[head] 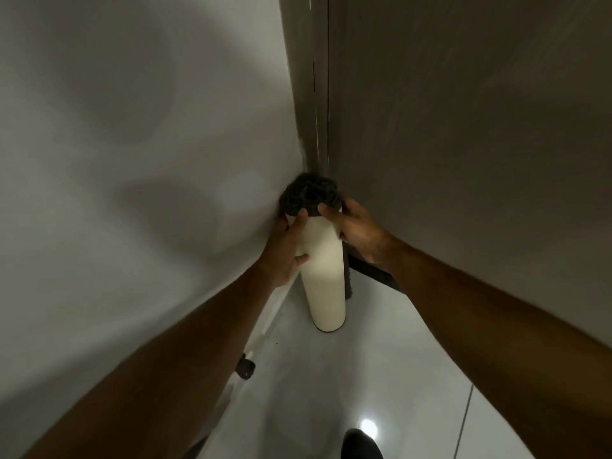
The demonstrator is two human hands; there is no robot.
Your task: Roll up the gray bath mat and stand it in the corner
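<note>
In the corner where the pale wall (132, 160) meets the brown door (463, 127), at about 12 o'clock from us, we see the rolled bath mat (326, 276) standing upright on the glossy white floor (381, 376). Its cream backing faces outward, and the dark gray pile shows as a spiral at the top end. The roll touches the wall on its 9 o'clock side, and its lower end rests on the floor just in front of the corner. A loose dark edge of the mat hangs at the 3 o'clock side of the roll, near the bottom of the door.

Our left hand (289, 250) is wrapped around the upper part of the roll from 9 o'clock, the thumb on the cream front and the fingers going behind, so it is closed on the mat. Our right hand (356, 228) holds the top of the roll from 3 o'clock, with the fingertips pressing at the rim where the gray pile begins.

At 7 o'clock, low by the wall, there is a small dark round object (246, 367); we cannot tell what it is. At 6 o'clock a dark shoe tip (362, 445) shows beside a bright light reflection on the floor.
</note>
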